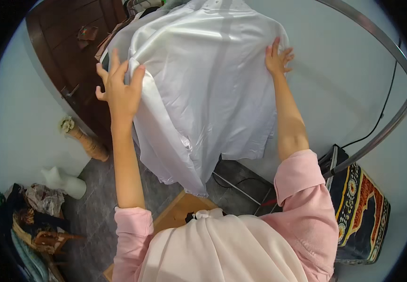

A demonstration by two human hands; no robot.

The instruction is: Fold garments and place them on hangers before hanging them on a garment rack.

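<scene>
A white satin shirt hangs in front of me at the top middle, its lower part loose and one sleeve falling down its left side. My left hand is at the shirt's left edge beside the upper sleeve, fingers spread, thumb near the satin; whether it presses on the cloth is unclear. On the opposite side, my right hand lies against the shirt's right edge with its fingers apart. Neither hand is closed on the fabric. Other garments hang partly hidden behind the shirt.
A curved metal rail arcs along the right. At lower right stands a patterned dark fabric item. A brown door, a wrapped vase, a white vase-like object and a cluttered wooden stand are at left.
</scene>
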